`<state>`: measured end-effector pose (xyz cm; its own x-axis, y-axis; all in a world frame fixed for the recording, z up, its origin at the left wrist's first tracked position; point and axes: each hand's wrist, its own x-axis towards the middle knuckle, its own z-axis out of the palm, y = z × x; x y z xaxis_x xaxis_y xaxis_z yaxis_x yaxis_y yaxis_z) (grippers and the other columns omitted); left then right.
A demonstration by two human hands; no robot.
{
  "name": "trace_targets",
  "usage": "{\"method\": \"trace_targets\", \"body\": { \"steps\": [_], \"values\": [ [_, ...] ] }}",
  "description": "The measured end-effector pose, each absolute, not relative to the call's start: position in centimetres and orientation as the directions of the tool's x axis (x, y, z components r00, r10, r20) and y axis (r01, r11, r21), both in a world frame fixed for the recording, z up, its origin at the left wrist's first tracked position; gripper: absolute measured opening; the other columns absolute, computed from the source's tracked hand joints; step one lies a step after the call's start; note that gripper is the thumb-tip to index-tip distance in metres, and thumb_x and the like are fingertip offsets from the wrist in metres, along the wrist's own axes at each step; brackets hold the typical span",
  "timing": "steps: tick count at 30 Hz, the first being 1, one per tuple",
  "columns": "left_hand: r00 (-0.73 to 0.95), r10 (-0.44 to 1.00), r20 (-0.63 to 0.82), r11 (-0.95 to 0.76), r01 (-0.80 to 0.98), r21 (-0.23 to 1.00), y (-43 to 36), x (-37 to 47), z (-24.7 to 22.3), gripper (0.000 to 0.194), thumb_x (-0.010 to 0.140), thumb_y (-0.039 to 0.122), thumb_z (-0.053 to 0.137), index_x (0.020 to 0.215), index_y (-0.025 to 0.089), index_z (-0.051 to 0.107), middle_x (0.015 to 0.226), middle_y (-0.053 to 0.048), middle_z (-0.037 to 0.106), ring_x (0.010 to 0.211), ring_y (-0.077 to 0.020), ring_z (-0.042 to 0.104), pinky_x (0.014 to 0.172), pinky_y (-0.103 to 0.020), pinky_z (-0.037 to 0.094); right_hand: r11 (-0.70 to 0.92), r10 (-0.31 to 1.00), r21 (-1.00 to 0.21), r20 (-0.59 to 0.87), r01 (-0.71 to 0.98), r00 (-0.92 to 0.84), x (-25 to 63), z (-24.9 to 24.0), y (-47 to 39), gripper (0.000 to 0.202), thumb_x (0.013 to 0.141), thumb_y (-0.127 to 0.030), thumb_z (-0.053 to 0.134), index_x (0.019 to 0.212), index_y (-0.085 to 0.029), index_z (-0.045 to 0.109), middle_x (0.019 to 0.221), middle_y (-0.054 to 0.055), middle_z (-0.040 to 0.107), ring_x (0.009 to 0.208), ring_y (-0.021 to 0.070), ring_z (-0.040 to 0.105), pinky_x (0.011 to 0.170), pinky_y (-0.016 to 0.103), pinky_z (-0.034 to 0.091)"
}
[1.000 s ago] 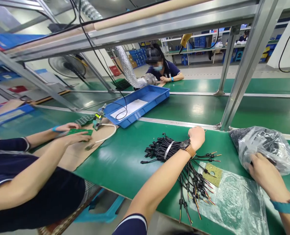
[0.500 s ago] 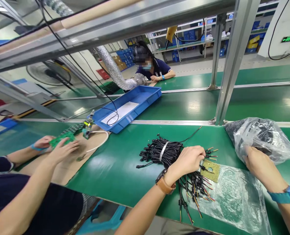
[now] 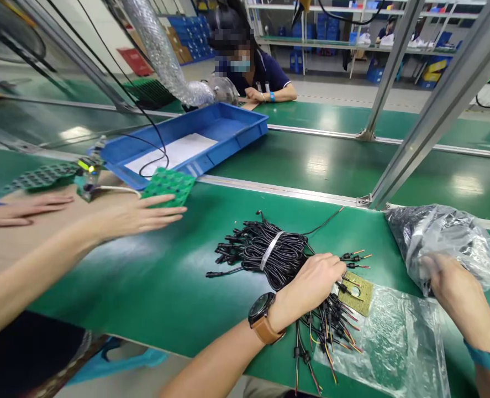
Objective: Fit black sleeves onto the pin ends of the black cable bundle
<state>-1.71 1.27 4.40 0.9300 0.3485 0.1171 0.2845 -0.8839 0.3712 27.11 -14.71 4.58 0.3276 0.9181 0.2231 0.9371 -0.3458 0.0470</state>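
A bundle of black cables (image 3: 272,257), bound by a pale tie, lies on the green bench in front of me. My left hand (image 3: 317,281), with a watch on the wrist, is closed over the end of the bundle where stripped red and yellow wire tips fan out. The palm hides what the fingers grip there. At the right, my right hand (image 3: 449,279) grips the edge of a clear plastic bag (image 3: 447,229) with dark contents. Beside the wire tips sits a yellowish sponge (image 3: 363,301) with a hole, on a flat clear plastic bag (image 3: 398,342).
To the left, a co-worker's hand (image 3: 145,218) holds a green circuit board (image 3: 170,185) by the blue tray (image 3: 228,146). Another person (image 3: 265,74) sits across the bench. A metal post (image 3: 431,105) rises behind the bag; a silver duct (image 3: 157,50) hangs at upper left.
My view has tilted down and shifted. The co-worker's hand has carried the green board rightward, to the tray's near side. My hands stay at the cables and the bag.
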Motion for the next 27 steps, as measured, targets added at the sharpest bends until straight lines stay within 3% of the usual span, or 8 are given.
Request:
{"method": "trace_targets", "body": {
  "steps": [4,7,9,12,16,21,27],
  "values": [
    [0.928,0.351,0.12,-0.907,0.306,0.289,1.1,-1.7,4.1,0.025,0.098,0.005,0.043,0.081,0.015,0.058,0.086,-0.003,0.059,0.075,-0.0161,0.05,0.069,-0.031,0.042,-0.373,0.898,0.006,0.254,0.928,0.36,27.4,5.7,-15.3,0.032,0.105,-0.038,0.033,0.076,-0.025,0.038,0.061,0.005,0.051,0.054,0.0248,0.055,0.052,0.035,0.034],
    [0.933,0.345,0.1,-0.915,0.311,0.256,1.1,-1.6,4.1,0.025,0.096,0.004,0.043,0.08,0.015,0.058,0.087,-0.004,0.058,0.073,-0.0158,0.049,0.067,-0.031,0.04,-0.432,0.852,0.009,0.332,0.902,0.405,26.9,6.9,-15.8,0.032,0.105,-0.04,0.031,0.079,-0.025,0.042,0.055,0.002,0.043,0.044,0.0226,0.044,0.05,0.035,0.026],
    [0.942,0.322,0.096,-0.924,0.29,0.249,1.2,-1.6,4.2,0.023,0.094,0.003,0.045,0.08,0.016,0.058,0.086,-0.004,0.059,0.075,-0.0164,0.051,0.067,-0.031,0.04,-0.52,0.768,-0.026,0.423,0.854,0.481,26.1,7.6,-16.1,0.031,0.105,-0.041,0.034,0.088,-0.023,0.052,0.058,0.005,0.048,0.046,0.0236,0.045,0.051,0.035,0.027],
    [0.95,0.301,0.082,-0.931,0.274,0.239,1.3,-1.5,4.4,0.02,0.091,0.003,0.048,0.08,0.016,0.059,0.084,-0.004,0.061,0.076,-0.0172,0.054,0.065,-0.031,0.039,-0.565,0.64,-0.123,0.558,0.816,0.528,24.6,8.1,-16.3,0.028,0.105,-0.037,0.04,0.106,-0.018,0.06,0.079,0.013,0.065,0.061,0.0277,0.058,0.056,0.036,0.037],
    [0.951,0.307,0.035,-0.932,0.293,0.212,1.2,-1.2,4.7,0.016,0.089,0.005,0.052,0.08,0.015,0.061,0.082,-0.004,0.064,0.076,-0.0187,0.058,0.064,-0.032,0.041,-0.303,0.683,-0.138,0.659,0.943,0.316,22.4,7.7,-15.6,0.018,0.102,-0.03,0.051,0.113,-0.019,0.062,0.097,0.012,0.071,0.078,0.026,0.069,0.065,0.034,0.048],
    [0.935,0.35,-0.058,-0.918,0.354,0.181,1.0,-0.2,5.4,0.014,0.084,0.004,0.055,0.081,0.014,0.064,0.079,-0.009,0.068,0.077,-0.0223,0.066,0.067,-0.032,0.045,0.209,0.817,-0.302,0.576,0.93,0.003,19.6,6.2,-13.2,0.023,0.103,-0.023,0.049,0.124,-0.019,0.057,0.096,0.01,0.069,0.082,0.0209,0.068,0.073,0.032,0.054],
    [0.913,0.373,-0.166,-0.907,0.397,0.143,1.1,0.9,6.0,0.012,0.083,0.007,0.058,0.082,0.013,0.068,0.081,-0.012,0.072,0.076,-0.0272,0.071,0.066,-0.034,0.048,0.349,0.891,-0.485,0.437,0.802,-0.124,17.8,3.6,-11.8,0.015,0.105,-0.023,0.044,0.112,-0.02,0.058,0.093,0.008,0.066,0.082,0.0193,0.065,0.07,0.032,0.055]
  ]
}}
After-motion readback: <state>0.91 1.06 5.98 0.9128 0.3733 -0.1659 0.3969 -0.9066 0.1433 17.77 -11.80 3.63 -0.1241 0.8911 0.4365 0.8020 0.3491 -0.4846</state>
